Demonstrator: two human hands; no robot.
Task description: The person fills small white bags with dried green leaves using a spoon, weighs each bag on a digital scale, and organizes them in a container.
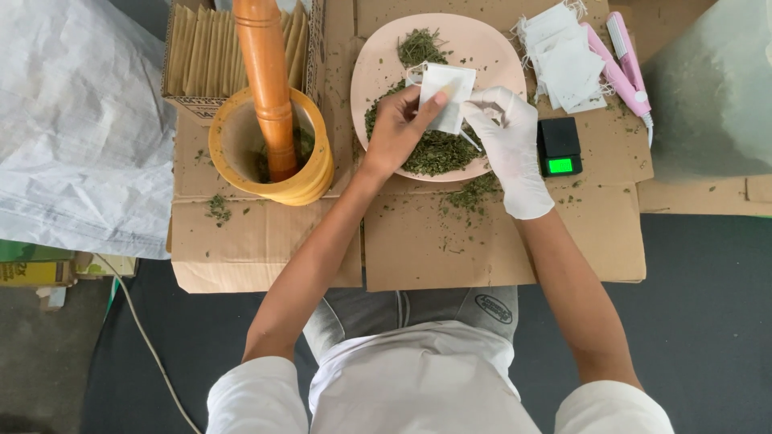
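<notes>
1. The small white filter sachet (447,96) you are working on sits over the middle of the pink plate (378,56), held just above the heap of dried green herb (438,153). Judge it as nearly weightless, limp and thin, easy to crumple or tear, so take it by its edges near the open mouth, never by the flat middle.

2. Your left hand (398,128) is bare and partly closed: the thumb and forefinger pinch the sachet's left edge, and the other fingers curl loosely above the herb.

3. Your right hand (507,133), in a white glove, is closed in a pinch at the sachet's right side, at about 3 o'clock from it. Whether it holds a small tool or a pinch of herb I cannot tell.

4. The herb looks dry, crumbly and very light; it scatters easily, as the flecks on the cardboard (418,241) at 6 o'clock of the plate show.

5. Around the plate: a yellow mortar (310,173) with an orange-brown pestle (265,72) at 9 o'clock, a stack of empty white sachets (563,56) at 2 o'clock, a pink heat sealer (623,68) beyond them, and a small black pocket scale (559,146) at 3 o'clock, just beside your gloved hand.
</notes>
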